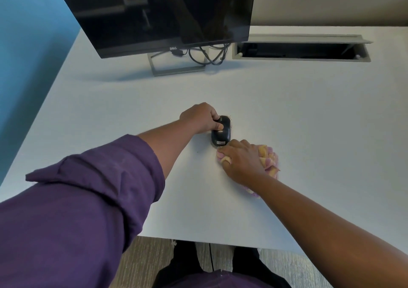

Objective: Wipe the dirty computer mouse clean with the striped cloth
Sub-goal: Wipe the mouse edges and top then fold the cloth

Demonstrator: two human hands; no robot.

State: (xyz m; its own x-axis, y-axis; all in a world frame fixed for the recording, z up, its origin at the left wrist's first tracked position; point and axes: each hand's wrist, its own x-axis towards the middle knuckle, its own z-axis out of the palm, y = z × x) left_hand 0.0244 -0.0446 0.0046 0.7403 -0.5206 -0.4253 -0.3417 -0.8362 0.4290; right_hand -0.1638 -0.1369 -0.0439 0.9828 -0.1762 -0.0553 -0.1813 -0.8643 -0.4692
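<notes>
Near the table (309,133) middle, toward the front edge: black glossy computer mouse (221,131), rounded oval, white label at its near end, brown crumbs along its far-right side. Left hand (199,119) grasps the mouse, thumb and finger curled on its left side. Right hand (239,158) clutches the bunched striped cloth (268,157), soft yellow-pink fabric, just beside the mouse's near end. Purple sleeve (88,188) rolled up. Dark flat monitor (159,11) at the back edge.

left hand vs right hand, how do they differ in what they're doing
The left hand grips the black computer mouse from its side; the right hand grips the bunched striped cloth near the mouse's near end. The left arm wears a purple sleeve; the right is bare. Both rest on the white desk.
</notes>
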